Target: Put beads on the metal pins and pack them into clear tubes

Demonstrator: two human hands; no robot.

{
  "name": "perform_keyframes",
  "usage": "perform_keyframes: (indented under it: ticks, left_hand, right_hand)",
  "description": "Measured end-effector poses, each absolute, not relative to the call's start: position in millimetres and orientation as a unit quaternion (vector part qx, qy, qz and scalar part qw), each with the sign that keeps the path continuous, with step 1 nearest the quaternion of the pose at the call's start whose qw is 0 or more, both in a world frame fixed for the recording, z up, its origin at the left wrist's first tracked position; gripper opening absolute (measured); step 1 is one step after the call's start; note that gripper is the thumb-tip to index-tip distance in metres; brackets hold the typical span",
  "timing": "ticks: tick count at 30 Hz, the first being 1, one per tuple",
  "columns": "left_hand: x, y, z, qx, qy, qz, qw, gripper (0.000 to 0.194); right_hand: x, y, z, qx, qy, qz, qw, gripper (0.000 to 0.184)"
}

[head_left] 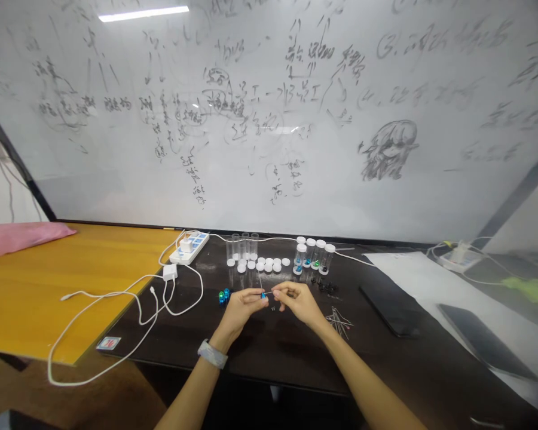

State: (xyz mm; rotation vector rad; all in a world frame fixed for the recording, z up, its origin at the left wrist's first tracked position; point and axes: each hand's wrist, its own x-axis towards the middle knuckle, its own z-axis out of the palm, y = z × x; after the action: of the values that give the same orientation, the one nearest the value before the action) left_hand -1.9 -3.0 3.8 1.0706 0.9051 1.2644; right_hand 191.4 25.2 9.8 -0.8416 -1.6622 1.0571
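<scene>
My left hand (242,309) and my right hand (299,303) meet above the dark tabletop (269,349), their fingertips close together. Between them, a thin metal pin (260,283) with a small blue bead (263,295) stands up from the left fingertips. The right fingers pinch something thin at the bead, too small to identify. Loose blue and green beads (224,296) lie to the left of my hands. A cluster of black beads (325,286) lies to the right, and a pile of metal pins (338,322) lies nearer on that side.
Clear vials (241,248) and white caps (260,263) stand beyond my hands, with capped vials holding coloured beads (311,254) to their right. A power strip (188,248), charger (170,272) and white cables (125,334) lie at left. A dark phone (388,310) and tablet (484,340) lie at right, before a whiteboard (269,119).
</scene>
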Motion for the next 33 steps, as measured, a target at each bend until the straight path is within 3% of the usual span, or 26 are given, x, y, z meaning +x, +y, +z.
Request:
perform_keyframes:
  ticks: [4,11,23,33]
  left_hand:
    - [-1.5,-3.8,4.7,0.466,0.375,0.531,0.6,0.046]
    - [-2.2,-2.3,1.5,0.469,0.368,0.528,0.605,0.045]
    - [-1.5,-4.3,4.3,0.461,0.36,0.537,0.608,0.047]
    - [-2.2,-5.1,4.2,0.471,0.342,0.523,0.623,0.044]
  right_hand:
    - [195.1,26.5,11.1,-0.323,-0.637,0.53,0.456,0.039]
    - [190.4,26.3,8.4,-0.331,-0.681,0.448,0.475,0.04]
    - [191.9,21.1,15.9,-0.31,-0.698,0.473,0.439,0.036]
    - [181.7,18.9,5.0,-0.332,-0.677,0.382,0.534,0.027]
